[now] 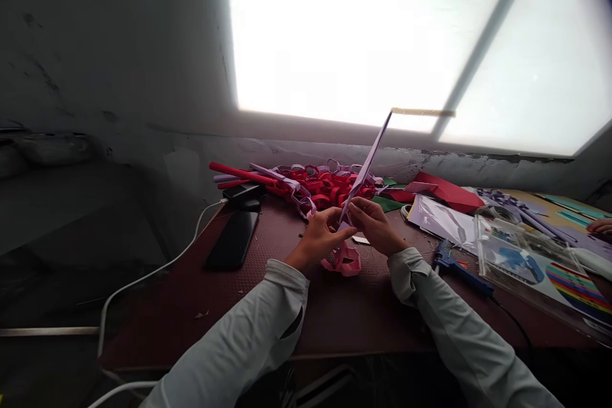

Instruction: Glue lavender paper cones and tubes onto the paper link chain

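Observation:
Over the table's middle, my left hand and my right hand meet around the lower end of a lilac paper strip. The strip slants up and to the right, its far end standing above the table. Fingers of both hands are pinched on it; part of the strip is hidden behind them. Just below my hands, pink paper loops rest on the tabletop. Whether they are joined to the strip is hard to see. Behind my hands lies a heap of red and lilac paper chains.
A black phone lies left, near a white cable. At right are a blue glue gun, plastic packets, a red paper piece and green scraps. Another person's hand shows at the right edge.

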A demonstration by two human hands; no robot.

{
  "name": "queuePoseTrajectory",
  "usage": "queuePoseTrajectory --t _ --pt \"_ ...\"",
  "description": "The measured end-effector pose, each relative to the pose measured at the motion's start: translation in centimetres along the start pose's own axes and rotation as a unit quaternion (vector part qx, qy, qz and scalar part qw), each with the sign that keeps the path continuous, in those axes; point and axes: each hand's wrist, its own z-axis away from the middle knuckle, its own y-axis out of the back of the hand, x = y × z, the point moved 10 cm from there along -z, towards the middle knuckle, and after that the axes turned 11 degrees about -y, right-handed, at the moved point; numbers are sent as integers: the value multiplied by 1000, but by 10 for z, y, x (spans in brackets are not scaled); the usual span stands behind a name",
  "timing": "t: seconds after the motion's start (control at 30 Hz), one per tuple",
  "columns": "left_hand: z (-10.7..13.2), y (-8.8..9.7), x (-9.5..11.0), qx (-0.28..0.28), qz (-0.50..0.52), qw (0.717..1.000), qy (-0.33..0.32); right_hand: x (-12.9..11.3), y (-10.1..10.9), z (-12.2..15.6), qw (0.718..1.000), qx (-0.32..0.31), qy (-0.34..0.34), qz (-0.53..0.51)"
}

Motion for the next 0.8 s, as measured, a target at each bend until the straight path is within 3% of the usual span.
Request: queuePoseTrajectory --t 0.23,0.43,0.6,0.8 --pt "0 0 3 7 60 998 12 1 4 0 1000 -1 -17 -15" --pt "-2 31 -12 120 104 986 58 4 -5 6 997 -37 -69 -30" --pt "1 13 -16 52 244 964 92 -1 -25 16 992 -109 -69 -16" --pt "5 5 -16 35 314 943 101 6 -32 17 985 -137 -97 -34"
